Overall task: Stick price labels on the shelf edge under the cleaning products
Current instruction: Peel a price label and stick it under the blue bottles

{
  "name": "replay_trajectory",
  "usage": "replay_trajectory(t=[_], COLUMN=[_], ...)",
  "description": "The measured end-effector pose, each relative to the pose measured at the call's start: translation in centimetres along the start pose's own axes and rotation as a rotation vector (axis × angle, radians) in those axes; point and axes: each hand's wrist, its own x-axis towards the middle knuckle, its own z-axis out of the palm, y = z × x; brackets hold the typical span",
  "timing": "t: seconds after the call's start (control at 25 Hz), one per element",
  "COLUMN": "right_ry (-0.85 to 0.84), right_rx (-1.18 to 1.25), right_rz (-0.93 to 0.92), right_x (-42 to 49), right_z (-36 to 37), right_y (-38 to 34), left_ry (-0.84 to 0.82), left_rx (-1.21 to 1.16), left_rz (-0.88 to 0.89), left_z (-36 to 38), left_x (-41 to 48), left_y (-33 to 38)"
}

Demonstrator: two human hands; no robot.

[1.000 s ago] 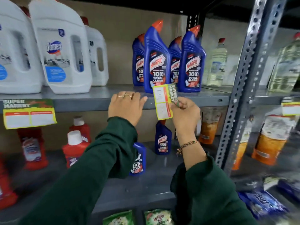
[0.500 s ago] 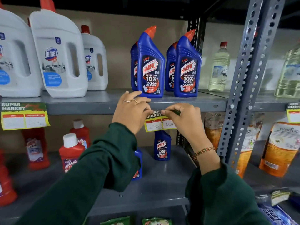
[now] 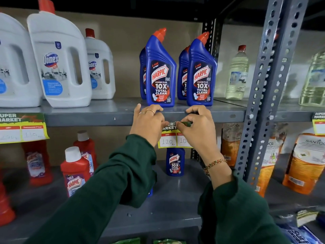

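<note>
A yellow price label (image 3: 173, 138) with a green header hangs at the grey shelf edge (image 3: 98, 118), right below the blue Harpic bottles (image 3: 161, 73). Both of my hands pinch its top strip against the edge: my left hand (image 3: 148, 123) on the left end, my right hand (image 3: 197, 125) on the right end, fingers curled. The label's white boxes show handwritten numbers; its right part is hidden behind my right hand. Another price label (image 3: 22, 128) is stuck on the same edge under the white Domex jugs (image 3: 58, 62).
A perforated grey upright (image 3: 270, 88) stands right of my hands. Beyond it are clear liquid bottles (image 3: 237, 74), orange refill pouches (image 3: 306, 162) and a third label (image 3: 319, 123). Red Harpic bottles (image 3: 75, 171) and a small blue bottle (image 3: 175, 162) stand on the lower shelf.
The label was held upright in my right hand away from the edge; it has turned level and moved down to the shelf edge, and both hands now press its top strip there.
</note>
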Motion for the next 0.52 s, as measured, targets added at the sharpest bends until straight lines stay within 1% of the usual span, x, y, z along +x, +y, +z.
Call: replay_trajectory(t=[0.2,0.32,0.4,0.52], right_ry=[0.058,0.077,0.083,0.061], right_rx=[0.091,0.030,-0.005,0.032], right_rz=[0.049,0.048,0.031,0.013], right_x=[0.9,1.2,1.1,1.4], right_z=[-0.2,0.2,0.4,0.0], right_y=[-0.4,-0.3,-0.1,0.0], left_ry=[-0.043,-0.033,0.015,0.111], left_rx=[0.009,0.050,0.023,-0.077], left_rz=[-0.073,-0.078,-0.076,-0.073], left_z=[-1.0,-1.3,-1.3,-1.0], left_x=[1.3,1.6,1.4,0.9], left_y=[0.4,0.7,0.9,0.8])
